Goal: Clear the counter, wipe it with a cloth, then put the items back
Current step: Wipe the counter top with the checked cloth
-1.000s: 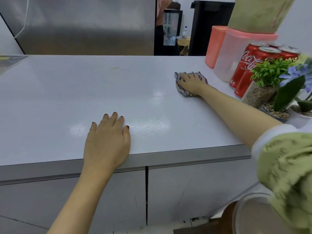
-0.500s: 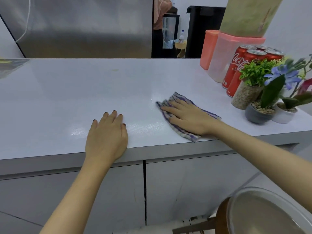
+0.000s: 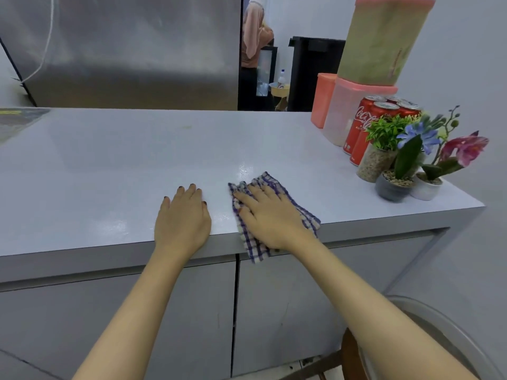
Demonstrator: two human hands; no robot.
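While the left hand (image 3: 182, 219) rests flat, fingers spread, on the counter (image 3: 109, 165), the right hand (image 3: 270, 219) presses the cloth (image 3: 253, 249) flat at the front edge

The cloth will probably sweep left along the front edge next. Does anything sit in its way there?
Yes: the left hand lies flat on the counter just left of the cloth, which the right hand presses down. Past that hand, no object shows along the front edge.

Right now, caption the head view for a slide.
Right hand presses a checked cloth at the counter's front edge; left hand rests flat beside it.
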